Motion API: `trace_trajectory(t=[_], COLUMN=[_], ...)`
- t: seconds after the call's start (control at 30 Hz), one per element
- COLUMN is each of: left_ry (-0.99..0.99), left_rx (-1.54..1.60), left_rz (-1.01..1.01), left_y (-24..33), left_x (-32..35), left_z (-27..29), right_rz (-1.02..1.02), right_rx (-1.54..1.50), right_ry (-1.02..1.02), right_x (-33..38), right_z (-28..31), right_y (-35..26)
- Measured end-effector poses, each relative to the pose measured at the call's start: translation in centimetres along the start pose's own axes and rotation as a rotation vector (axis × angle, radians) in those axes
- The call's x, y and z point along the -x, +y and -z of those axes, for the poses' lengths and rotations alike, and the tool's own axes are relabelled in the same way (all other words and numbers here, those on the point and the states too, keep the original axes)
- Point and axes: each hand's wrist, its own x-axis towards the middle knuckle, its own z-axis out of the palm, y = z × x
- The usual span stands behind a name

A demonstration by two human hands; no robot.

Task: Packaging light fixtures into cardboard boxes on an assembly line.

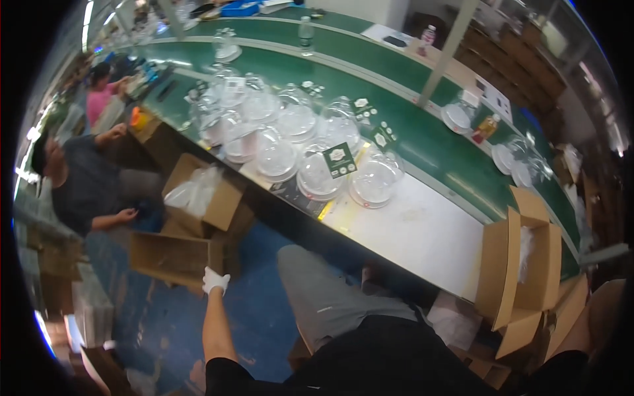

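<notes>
My left hand [216, 280], in a white glove, reaches out to the left. Its fingers close at the near corner of an open cardboard box [170, 256], low beside the workbench. My right forearm shows at the right edge, beside the flaps of another open cardboard box [496, 267]; the right hand itself cannot be seen. That right-hand box stands at the bench end with whitish plastic inside. On the bench sit many clear plastic domed containers [319, 173], bunched together, some with a dark green card [339, 160] on them.
A green conveyor belt [409, 145] runs behind the bench's white top [409, 228]. More clear domes [456, 117] and bottles [487, 128] stand along the far side. A seated co-worker [86, 178] is at left, near a carton holding clear plastic bags [195, 191]. The floor [257, 317] is blue.
</notes>
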Motion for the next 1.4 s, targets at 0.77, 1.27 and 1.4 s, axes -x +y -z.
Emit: trace_trajectory(t=[0.77,1.27,1.4], left_ry=[0.29,0.194,0.486], left_rx=[-0.056,1.005,0.375], left_rz=[-0.265,-0.355,-0.75], left_y=[-3.7,-5.1,-7.8], left_x=[-0.7,33.7,37.0], left_z=[7.4,30.4,31.5], right_rz=[-0.718,-0.558,-0.581], right_rx=[0.274,0.382,0.343], right_ry=[-0.177,-0.146,-0.06], right_x=[7.6,12.2,13.0], right_z=[-14.6,-23.9,-19.7], right_y=[18.3,30.7,29.8])
